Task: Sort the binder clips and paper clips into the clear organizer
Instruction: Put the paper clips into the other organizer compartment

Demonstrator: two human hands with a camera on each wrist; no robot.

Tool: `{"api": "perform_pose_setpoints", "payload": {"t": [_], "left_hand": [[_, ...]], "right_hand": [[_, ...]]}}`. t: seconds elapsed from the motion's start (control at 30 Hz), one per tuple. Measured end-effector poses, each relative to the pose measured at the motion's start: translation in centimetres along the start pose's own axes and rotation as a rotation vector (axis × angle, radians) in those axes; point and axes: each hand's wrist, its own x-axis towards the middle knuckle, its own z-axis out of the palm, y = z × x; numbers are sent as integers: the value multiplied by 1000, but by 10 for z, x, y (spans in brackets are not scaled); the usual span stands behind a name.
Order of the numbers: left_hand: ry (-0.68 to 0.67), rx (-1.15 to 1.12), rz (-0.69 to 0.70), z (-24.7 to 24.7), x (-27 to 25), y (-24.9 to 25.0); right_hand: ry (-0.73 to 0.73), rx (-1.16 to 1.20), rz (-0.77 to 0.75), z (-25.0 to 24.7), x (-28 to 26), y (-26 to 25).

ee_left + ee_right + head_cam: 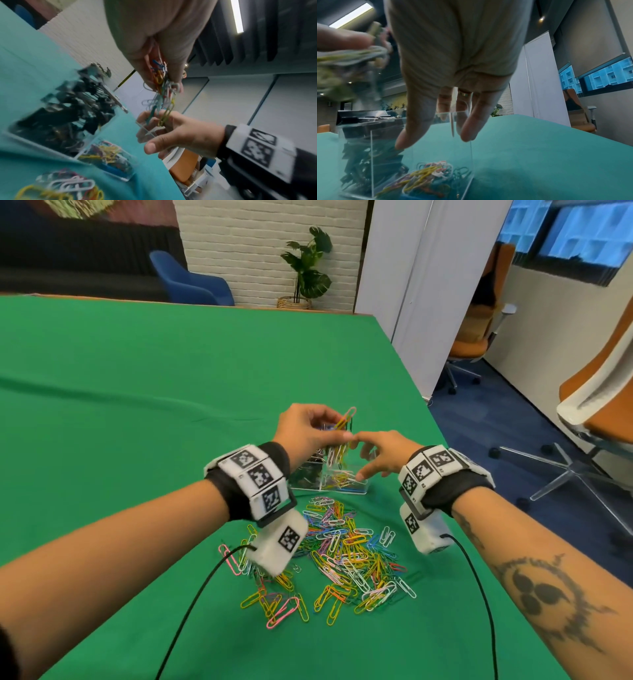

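Observation:
My left hand (306,428) (154,40) pinches a dangling bunch of coloured paper clips (337,440) (163,86) (342,65) above the clear organizer (346,492) (471,155). Black binder clips (65,112) (359,155) fill its left compartment. A few paper clips (342,479) (106,155) (428,174) lie in the right one. My right hand (380,453) (453,54) hangs with straight fingers at the organizer's right top edge, some fingers on each side of a clear wall. It holds nothing. A large loose pile of paper clips (342,553) lies nearer me.
Green cloth (137,405) covers the table, whose right edge (442,433) runs close past the organizer. Black cables (191,604) trail from both wrist cameras over the near cloth. Orange chairs (599,405) stand beyond that edge.

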Motion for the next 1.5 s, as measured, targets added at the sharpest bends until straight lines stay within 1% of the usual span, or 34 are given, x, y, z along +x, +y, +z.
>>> {"api": "perform_pose_setpoints", "payload": {"t": [0.07, 0.13, 0.27, 0.33, 0.43, 0.73, 0.87, 1.27, 1.4, 1.5], "left_hand": [[56, -34, 0, 9, 13, 1], [84, -55, -6, 19, 22, 0], [107, -83, -45, 30, 31, -11], [106, -80, -40, 32, 34, -16], [87, -49, -12, 34, 36, -20], [-6, -30, 44, 38, 34, -25], [-76, 11, 61, 37, 31, -29], [-65, 125, 74, 35, 34, -25], [-149, 180, 59, 32, 35, -22], [-188, 243, 70, 30, 34, -22]], "right_hand": [[-7, -1, 0, 0, 0, 1], [-9, -12, 2, -1, 0, 1], [0, -20, -6, 0, 2, 4], [8, -16, -11, 0, 3, 6], [36, -37, -8, 0, 5, 8], [91, 0, -31, 3, 7, 13], [100, 16, -52, 4, 9, 14], [88, -4, -48, 4, 10, 14], [86, 29, -49, 5, 9, 16], [93, 39, -46, 5, 9, 16]]}}
